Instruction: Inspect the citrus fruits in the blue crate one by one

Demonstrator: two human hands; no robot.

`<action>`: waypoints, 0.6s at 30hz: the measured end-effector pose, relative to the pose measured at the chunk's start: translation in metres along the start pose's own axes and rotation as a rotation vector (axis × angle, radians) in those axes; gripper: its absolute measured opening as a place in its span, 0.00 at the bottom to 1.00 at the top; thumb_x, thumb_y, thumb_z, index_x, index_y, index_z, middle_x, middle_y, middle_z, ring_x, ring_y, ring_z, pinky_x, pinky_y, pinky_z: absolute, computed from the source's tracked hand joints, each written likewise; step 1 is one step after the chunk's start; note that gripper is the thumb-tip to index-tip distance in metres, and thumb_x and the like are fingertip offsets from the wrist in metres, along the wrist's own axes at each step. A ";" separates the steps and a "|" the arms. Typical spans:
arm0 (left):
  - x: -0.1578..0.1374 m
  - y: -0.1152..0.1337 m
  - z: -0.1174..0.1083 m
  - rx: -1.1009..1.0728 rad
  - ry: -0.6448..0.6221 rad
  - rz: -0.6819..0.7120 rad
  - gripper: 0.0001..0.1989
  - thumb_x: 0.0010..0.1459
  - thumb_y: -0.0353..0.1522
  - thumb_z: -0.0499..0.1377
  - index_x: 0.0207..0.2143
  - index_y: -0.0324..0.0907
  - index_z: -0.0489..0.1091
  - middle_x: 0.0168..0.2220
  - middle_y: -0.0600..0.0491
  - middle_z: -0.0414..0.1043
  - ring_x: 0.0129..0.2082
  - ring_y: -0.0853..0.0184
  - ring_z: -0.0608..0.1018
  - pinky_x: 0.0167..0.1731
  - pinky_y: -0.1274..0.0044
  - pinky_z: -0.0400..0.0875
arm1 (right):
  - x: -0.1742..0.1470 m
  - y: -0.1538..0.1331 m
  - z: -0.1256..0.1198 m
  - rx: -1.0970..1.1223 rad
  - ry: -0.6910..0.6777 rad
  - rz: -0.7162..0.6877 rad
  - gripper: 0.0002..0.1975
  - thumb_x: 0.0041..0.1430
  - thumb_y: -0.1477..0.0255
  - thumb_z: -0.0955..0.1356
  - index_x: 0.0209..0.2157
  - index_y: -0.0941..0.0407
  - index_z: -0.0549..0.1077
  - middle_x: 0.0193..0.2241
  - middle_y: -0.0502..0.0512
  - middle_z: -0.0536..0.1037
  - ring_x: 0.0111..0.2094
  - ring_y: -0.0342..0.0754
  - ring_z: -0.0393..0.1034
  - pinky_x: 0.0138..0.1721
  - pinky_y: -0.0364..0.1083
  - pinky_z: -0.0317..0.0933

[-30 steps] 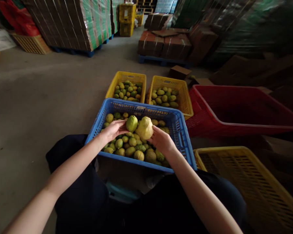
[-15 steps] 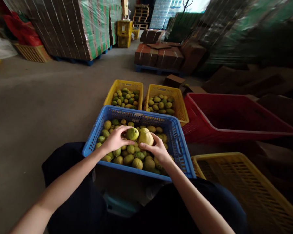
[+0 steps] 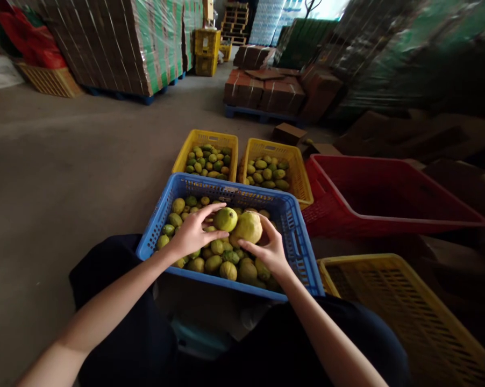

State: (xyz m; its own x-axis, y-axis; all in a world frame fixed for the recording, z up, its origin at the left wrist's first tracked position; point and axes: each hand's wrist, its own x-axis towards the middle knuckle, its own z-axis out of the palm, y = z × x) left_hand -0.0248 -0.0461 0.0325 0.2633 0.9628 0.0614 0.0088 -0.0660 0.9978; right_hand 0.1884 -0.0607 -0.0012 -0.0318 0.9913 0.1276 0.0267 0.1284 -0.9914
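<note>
My left hand (image 3: pixel 193 231) grips a green lemon (image 3: pixel 225 220) between thumb and fingers, its dark stem end facing me. A larger, paler yellow-green lemon (image 3: pixel 249 228) is in my right hand (image 3: pixel 272 250), with the thumb below it and the fingers along its far right side. The two fruits are side by side, nearly touching. Both hands are over a blue crate (image 3: pixel 226 286) that holds many more yellow and green lemons (image 3: pixel 213 264). Some of these are hidden under my hands.
Two yellow crates (image 3: pixel 185 153) (image 3: pixel 306 185) with similar fruit stand beyond the blue one. To the right are a large red bin (image 3: pixel 387 217) and another yellow crate (image 3: pixel 387 258). Cardboard stacks (image 3: pixel 262 88) and wrapped pallets (image 3: pixel 105 48) stand farther back.
Both hands have shifted slightly to the right with their lemons. The pale lemon has turned a little in my right hand.
</note>
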 end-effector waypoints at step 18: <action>0.024 -0.004 0.006 -0.901 0.049 -0.853 0.28 0.68 0.42 0.42 0.44 0.30 0.73 0.19 0.46 0.70 0.17 0.70 0.72 0.14 0.85 0.67 | 0.010 -0.004 0.003 0.740 -0.042 0.768 0.17 0.62 0.60 0.65 0.38 0.58 0.76 0.25 0.57 0.81 0.25 0.49 0.77 0.25 0.44 0.72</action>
State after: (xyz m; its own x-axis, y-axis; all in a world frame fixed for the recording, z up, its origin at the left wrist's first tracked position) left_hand -0.0127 -0.0241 0.0294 0.4623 0.6196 -0.6344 -0.5113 0.7707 0.3802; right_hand 0.1854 -0.0515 0.0038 -0.2990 0.7958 -0.5267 -0.5586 -0.5934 -0.5795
